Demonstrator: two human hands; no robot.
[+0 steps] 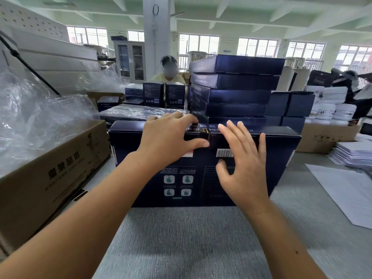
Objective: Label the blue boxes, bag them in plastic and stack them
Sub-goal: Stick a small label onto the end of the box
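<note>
Cardboard carton (50,178) at left holds clear plastic bags (30,117). One blue box (198,164) on bench (181,238); stack (237,95) of five behind. Left hand (167,141) pressed flat over its top edge; right hand (245,164) spread wide.

A box (201,178) stands upright on the bench (191,242). A cardboard carton (50,178) holding plastic bags (30,117) lies to its left, stacked boxes (233,95) behind it, and paper sheets (346,190) to its right.

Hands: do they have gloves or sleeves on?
No. The left hand and right hand are bare, with no gloves, rings or watch. They stay bare as far up as the picture shows, so no sleeves appear. The nails are short and plain.
</note>
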